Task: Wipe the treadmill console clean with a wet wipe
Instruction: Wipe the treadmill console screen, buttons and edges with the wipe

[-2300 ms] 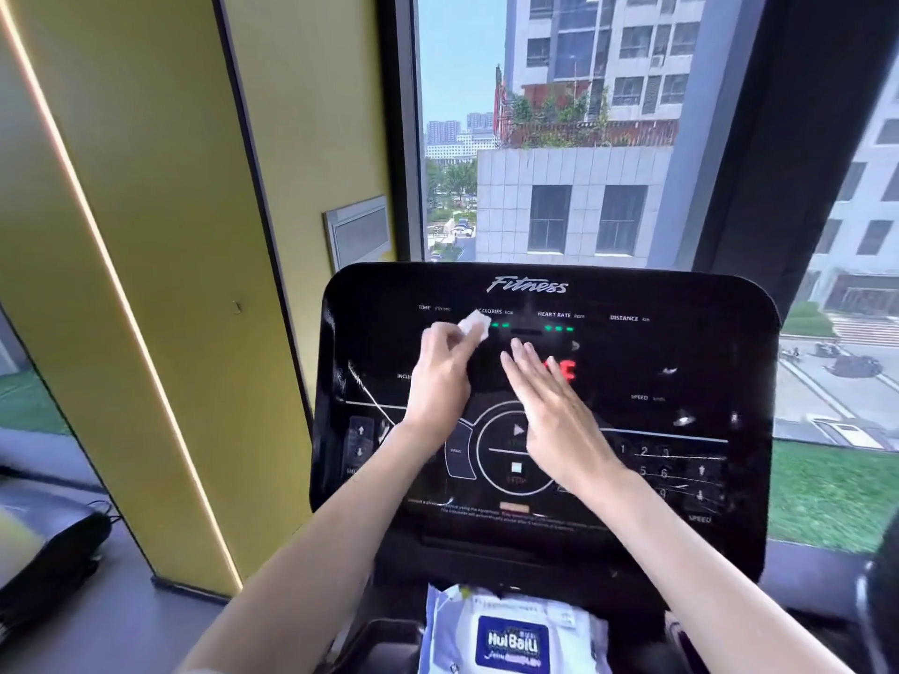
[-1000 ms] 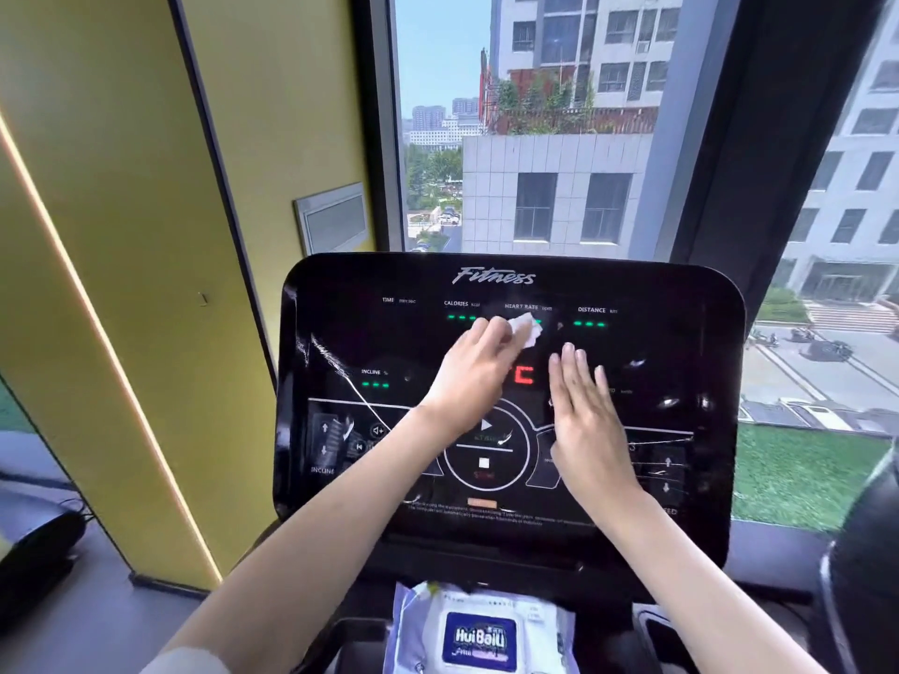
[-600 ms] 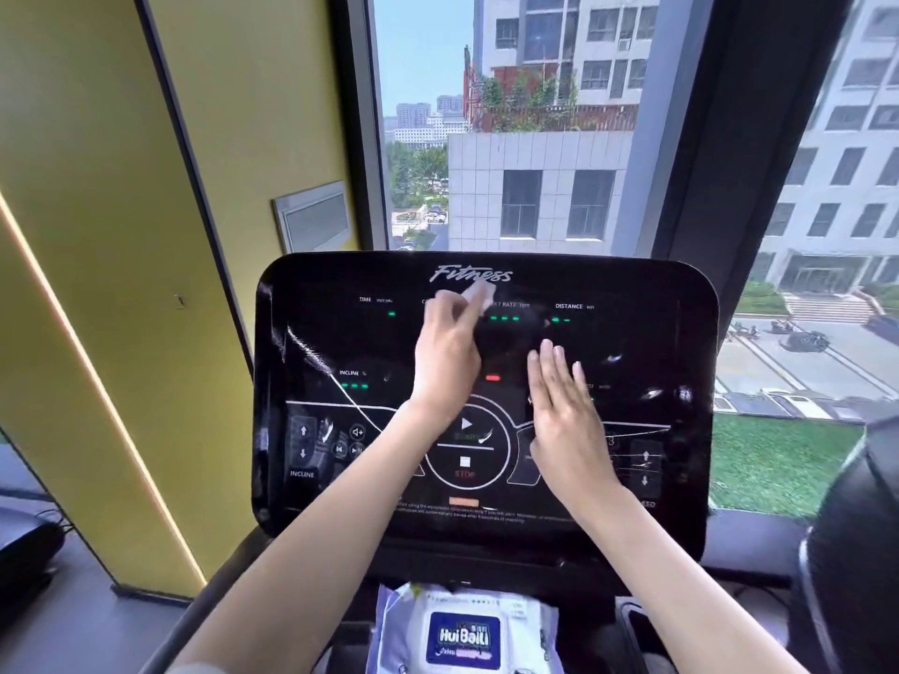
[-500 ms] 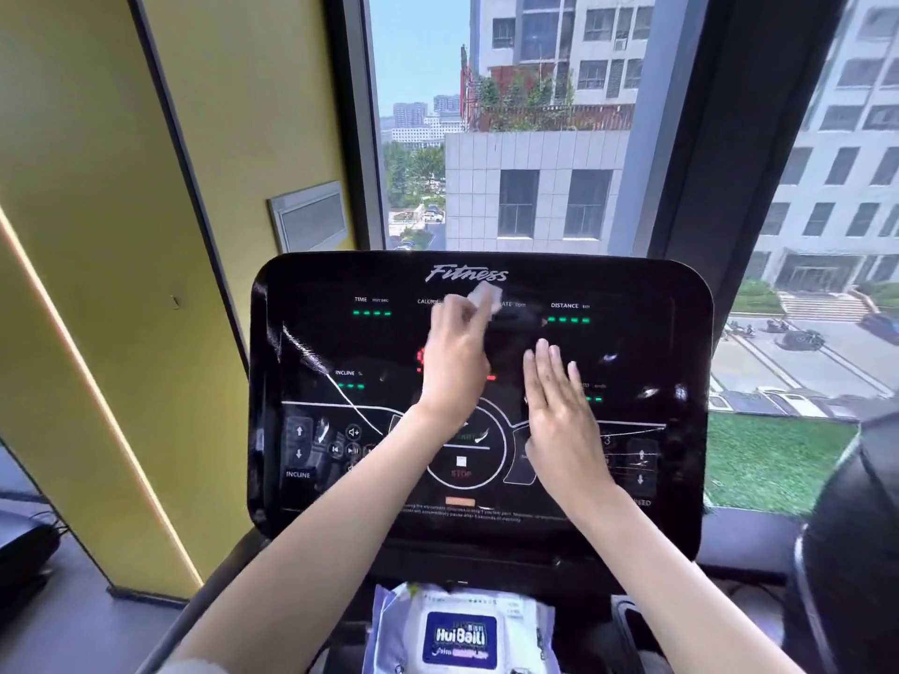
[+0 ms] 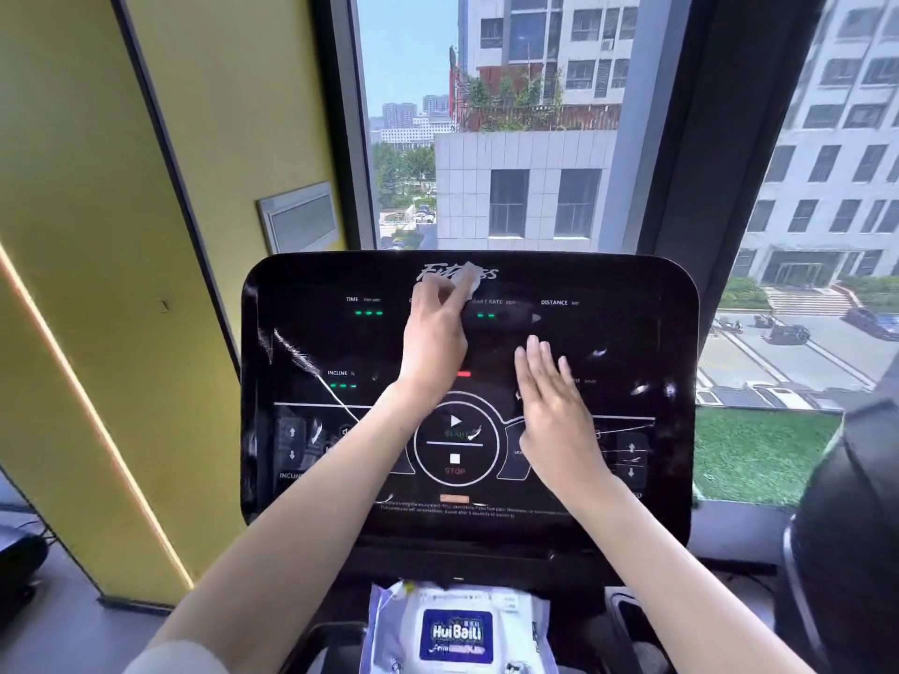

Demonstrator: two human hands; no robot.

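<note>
The black glossy treadmill console fills the middle of the view, with green readouts and a round start/stop control. My left hand presses a small white wet wipe against the console's top edge, over the brand lettering. My right hand lies flat on the panel right of the round control, fingers together and extended, holding nothing.
A pack of wet wipes with a blue label sits in the tray below the console. A yellow wall stands on the left, a window behind. A dark rounded object stands at the right edge.
My left hand has slid the wipe upward from the readout row to the top lettering. My right hand has stayed flat on the panel.
</note>
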